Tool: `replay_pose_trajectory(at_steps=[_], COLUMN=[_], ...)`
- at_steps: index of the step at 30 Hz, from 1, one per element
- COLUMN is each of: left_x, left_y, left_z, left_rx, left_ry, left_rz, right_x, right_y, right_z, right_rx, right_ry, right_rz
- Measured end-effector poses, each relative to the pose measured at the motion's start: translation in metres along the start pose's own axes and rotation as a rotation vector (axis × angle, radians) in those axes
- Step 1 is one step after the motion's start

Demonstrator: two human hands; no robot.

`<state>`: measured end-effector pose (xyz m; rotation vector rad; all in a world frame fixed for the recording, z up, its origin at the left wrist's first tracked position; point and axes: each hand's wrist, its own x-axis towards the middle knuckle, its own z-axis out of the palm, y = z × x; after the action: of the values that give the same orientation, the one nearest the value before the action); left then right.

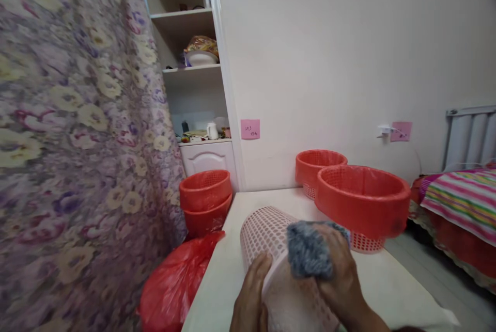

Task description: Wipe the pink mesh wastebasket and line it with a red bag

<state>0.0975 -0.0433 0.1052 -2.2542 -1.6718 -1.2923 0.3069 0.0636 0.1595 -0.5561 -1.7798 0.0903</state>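
Note:
A pink mesh plastic basket (267, 234) lies tipped on its side on a white table (228, 275), its open end toward me. My left hand (250, 296) grips the basket's near rim from the left. My right hand (341, 275) presses a grey-blue fuzzy cloth (308, 249) against the basket's upper right side.
Two baskets lined with red bags (362, 198) (320, 167) stand on the table behind. Stacked red baskets (204, 200) and a red plastic bag (174, 280) sit at the left on the floor. A floral curtain (73, 141) hangs left, shelves (189, 68) behind, a striped bed (461, 203) right.

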Motion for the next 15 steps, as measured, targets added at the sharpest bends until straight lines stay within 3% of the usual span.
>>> replay_pose_trajectory(at_steps=[3, 6, 8, 11, 12, 15], left_x=[-0.001, -0.003, -0.003, -0.005, -0.006, -0.011], left_y=[-0.004, -0.010, -0.016, -0.024, -0.027, -0.037], left_z=[0.007, 0.007, 0.004, 0.002, 0.003, 0.008], left_rx=[-0.001, -0.005, 0.009, 0.034, 0.034, 0.036], left_ry=[0.064, 0.082, 0.022, -0.051, -0.039, 0.068], left_rz=[-0.018, -0.049, -0.025, 0.015, 0.009, -0.043], right_x=[0.006, 0.007, 0.004, -0.008, -0.015, -0.046], right_y=[-0.039, -0.041, -0.018, 0.034, 0.050, 0.086], right_z=[0.006, 0.009, 0.011, 0.011, 0.010, 0.005], right_rx=[-0.032, -0.023, 0.000, 0.100, 0.152, 0.251], right_ry=[-0.128, -0.145, -0.062, 0.145, 0.224, 0.238], right_rz=[-0.281, -0.309, -0.181, 0.200, 0.324, 0.631])
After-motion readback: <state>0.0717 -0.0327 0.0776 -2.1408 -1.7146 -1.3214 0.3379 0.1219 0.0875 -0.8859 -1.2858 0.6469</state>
